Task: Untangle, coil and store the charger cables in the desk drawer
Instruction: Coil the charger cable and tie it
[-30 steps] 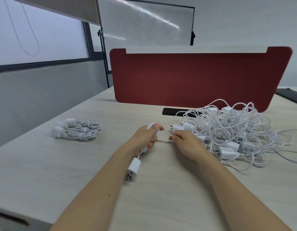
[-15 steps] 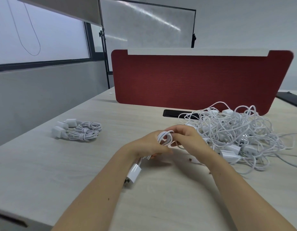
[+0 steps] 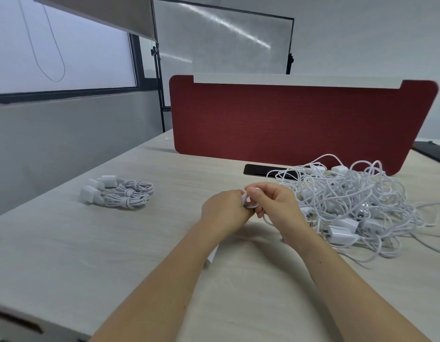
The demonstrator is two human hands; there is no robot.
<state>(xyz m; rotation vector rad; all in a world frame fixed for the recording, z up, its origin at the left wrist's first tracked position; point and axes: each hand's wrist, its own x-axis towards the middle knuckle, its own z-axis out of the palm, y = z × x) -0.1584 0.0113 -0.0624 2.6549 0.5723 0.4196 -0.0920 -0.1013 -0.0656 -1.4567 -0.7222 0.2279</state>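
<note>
Change: both hands have come together since one second ago. The right hand (image 3: 275, 206) has left the edge of the pile and now meets the left hand (image 3: 223, 211), and the adapter (image 3: 212, 255) is now mostly hidden behind the left forearm.
Far left: the coiled chargers (image 3: 120, 193) lie together on the desk (image 3: 65, 243), well apart from the hands.
Left hand: its back is turned to the camera and its fingers are curled round the white cable (image 3: 248, 202).
White cable: it sits in small loops between the two hands, above the middle of the desk.
Right hand: thumb and bent fingers pinch the loops, touching the left hand.
Right: the tangled pile (image 3: 349, 201) of white cables and adapters lies on the desk just beside the right hand, in front of the red divider (image 3: 288, 119).
</note>
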